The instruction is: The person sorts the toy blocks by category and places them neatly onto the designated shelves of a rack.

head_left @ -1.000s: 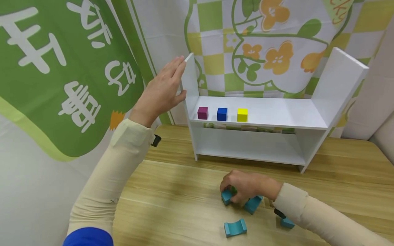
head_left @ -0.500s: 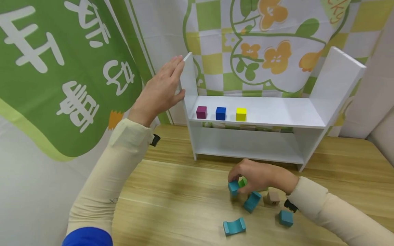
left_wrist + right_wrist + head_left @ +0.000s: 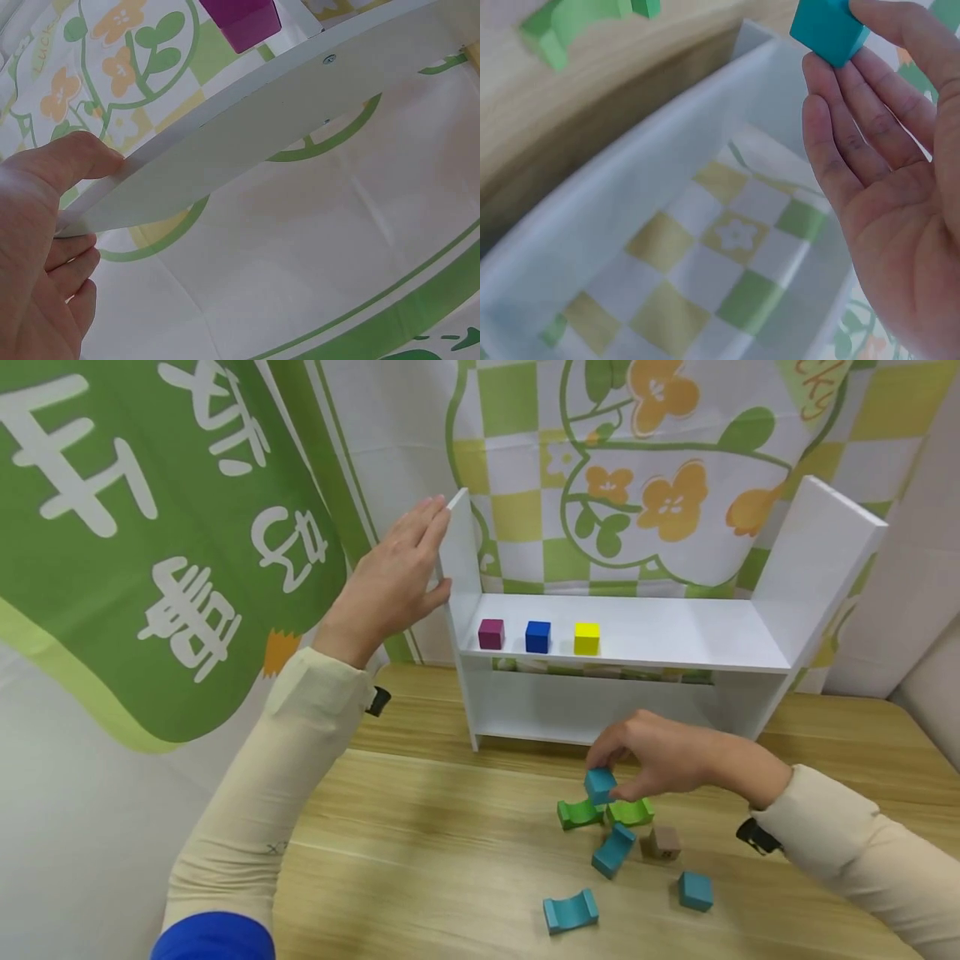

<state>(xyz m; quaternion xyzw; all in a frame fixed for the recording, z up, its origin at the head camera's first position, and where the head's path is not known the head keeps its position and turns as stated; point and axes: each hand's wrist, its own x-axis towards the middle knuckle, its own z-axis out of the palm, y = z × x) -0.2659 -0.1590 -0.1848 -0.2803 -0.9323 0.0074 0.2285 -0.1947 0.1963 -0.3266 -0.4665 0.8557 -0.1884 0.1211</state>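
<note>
My right hand [image 3: 667, 756] pinches a teal block [image 3: 599, 785] between thumb and fingertips, raised above the table in front of the shelf. The right wrist view shows the block [image 3: 829, 31] with flat faces and the palm turned to the camera. My left hand [image 3: 393, 578] holds the left side panel of the white shelf [image 3: 675, 631] near its top corner; in the left wrist view the thumb [image 3: 94, 154] lies over the panel's edge, the fingers on its other side. A purple cube [image 3: 491, 634], a blue cube [image 3: 537, 637] and a yellow cube [image 3: 587, 638] stand in a row on the upper board.
Below the held block lie two green curved blocks [image 3: 579, 814]. Nearer sit a teal curved block [image 3: 613, 851], a brown cube [image 3: 665, 843], another teal cube [image 3: 696, 891] and another teal arched piece [image 3: 571, 912]. A patterned cloth [image 3: 517, 468] hangs behind the shelf.
My right hand has picked up the teal block and carried it up and to the right, uncovering the green blocks and brown cube. The left hand stays at the panel.
</note>
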